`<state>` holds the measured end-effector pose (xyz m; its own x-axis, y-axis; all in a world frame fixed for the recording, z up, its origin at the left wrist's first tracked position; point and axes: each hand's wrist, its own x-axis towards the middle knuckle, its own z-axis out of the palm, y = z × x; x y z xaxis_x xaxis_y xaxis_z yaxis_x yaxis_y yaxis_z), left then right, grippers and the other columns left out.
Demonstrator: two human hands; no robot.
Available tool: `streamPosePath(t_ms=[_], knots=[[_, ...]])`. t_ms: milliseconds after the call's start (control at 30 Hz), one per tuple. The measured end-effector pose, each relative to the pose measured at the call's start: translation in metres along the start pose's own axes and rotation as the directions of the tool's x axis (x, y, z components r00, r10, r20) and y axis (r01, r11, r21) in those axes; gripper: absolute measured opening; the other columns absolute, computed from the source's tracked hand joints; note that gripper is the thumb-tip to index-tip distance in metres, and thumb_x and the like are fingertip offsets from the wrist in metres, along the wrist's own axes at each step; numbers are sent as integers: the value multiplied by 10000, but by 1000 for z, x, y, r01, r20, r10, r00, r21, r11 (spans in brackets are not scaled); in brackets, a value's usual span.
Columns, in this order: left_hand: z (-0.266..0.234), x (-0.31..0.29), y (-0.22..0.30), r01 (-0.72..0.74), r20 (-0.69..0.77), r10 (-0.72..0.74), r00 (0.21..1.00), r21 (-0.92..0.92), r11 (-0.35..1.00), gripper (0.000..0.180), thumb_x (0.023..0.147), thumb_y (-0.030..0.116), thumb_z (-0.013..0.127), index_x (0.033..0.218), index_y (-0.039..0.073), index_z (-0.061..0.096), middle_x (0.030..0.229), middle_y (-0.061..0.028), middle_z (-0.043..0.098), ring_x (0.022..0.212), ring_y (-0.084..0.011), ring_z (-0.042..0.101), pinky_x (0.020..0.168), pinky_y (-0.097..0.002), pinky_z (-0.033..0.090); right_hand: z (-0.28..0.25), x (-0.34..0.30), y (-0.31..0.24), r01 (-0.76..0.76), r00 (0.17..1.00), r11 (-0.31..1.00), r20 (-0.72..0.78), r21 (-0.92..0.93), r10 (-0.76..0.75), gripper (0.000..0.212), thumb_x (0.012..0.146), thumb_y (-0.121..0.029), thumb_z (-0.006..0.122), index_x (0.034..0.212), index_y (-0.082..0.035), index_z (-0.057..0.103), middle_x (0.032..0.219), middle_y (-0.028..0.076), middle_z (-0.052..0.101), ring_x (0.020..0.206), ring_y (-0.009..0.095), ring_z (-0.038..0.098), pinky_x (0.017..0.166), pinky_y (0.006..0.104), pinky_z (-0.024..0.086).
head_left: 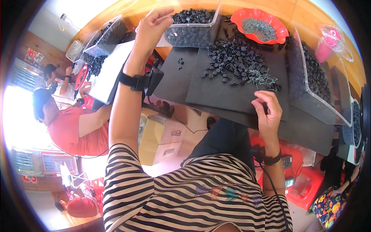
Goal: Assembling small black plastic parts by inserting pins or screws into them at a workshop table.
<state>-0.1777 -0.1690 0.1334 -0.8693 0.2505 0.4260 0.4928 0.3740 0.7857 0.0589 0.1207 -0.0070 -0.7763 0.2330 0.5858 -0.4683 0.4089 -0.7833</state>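
My left hand (151, 33) is raised at the near left corner of a clear plastic bin (213, 26) of small black round parts (191, 33). Its fingers stretch out toward the bin, apart, and no part shows in them. Over the near edge of a dark board (216, 96), my right hand (269, 112) has its fingers curled toward the thumb. A dark spot shows between them, but I cannot tell what it is. Just beyond that hand lie loose silver screws (261, 78), beside a spread heap of black round caps (237, 58).
A red scalloped bowl (281, 34) of screws stands behind the heap. To the right is another clear bin (309, 87) of black parts, with a pink item (326, 48) in plastic beyond. Several people sit nearby, one in a red shirt (83, 131). An open cardboard box (152, 135) lies below.
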Motion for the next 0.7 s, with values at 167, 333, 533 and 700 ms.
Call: streamPosePath(t_ms=[167, 333, 533, 700], knots=[[11, -30, 7, 139, 301, -108, 948, -82, 987, 342, 946, 166, 629, 1248, 7, 619, 1147, -87, 682, 1041, -159, 657, 887, -265, 501, -1, -4, 2, -20, 990, 1000, -137, -8, 18, 211, 831, 55, 673, 1033, -3, 659, 1024, 106, 654, 753, 149, 618, 724, 263, 495], [53, -34, 8, 136, 583, -161, 797, 86, 987, 370, 929, 202, 651, 1269, 64, 611, 1186, -87, 660, 1068, -135, 611, 917, -300, 485, -2, -3, 5, 23, 961, 1000, -276, -7, -24, 198, 845, 56, 665, 1035, -1, 653, 1036, 111, 649, 775, 148, 618, 750, 265, 492], [116, -38, -3, -95, 700, -62, 711, 184, 978, 468, 812, 205, 762, 1247, 100, 627, 1055, -113, 660, 882, -152, 638, 777, -294, 509, -33, -9, -4, 35, 965, 989, -253, -147, -71, 175, 845, 54, 667, 1010, -7, 665, 989, 112, 659, 774, 157, 634, 705, 274, 509], [156, -45, 15, -291, 680, 93, 727, 182, 939, 393, 749, 140, 794, 1117, 75, 673, 942, -63, 617, 746, -125, 583, 693, -266, 488, -57, -6, 0, -3, 993, 972, -113, -236, -24, 144, 831, 43, 678, 970, 4, 679, 887, 98, 667, 758, 182, 644, 687, 274, 513]])
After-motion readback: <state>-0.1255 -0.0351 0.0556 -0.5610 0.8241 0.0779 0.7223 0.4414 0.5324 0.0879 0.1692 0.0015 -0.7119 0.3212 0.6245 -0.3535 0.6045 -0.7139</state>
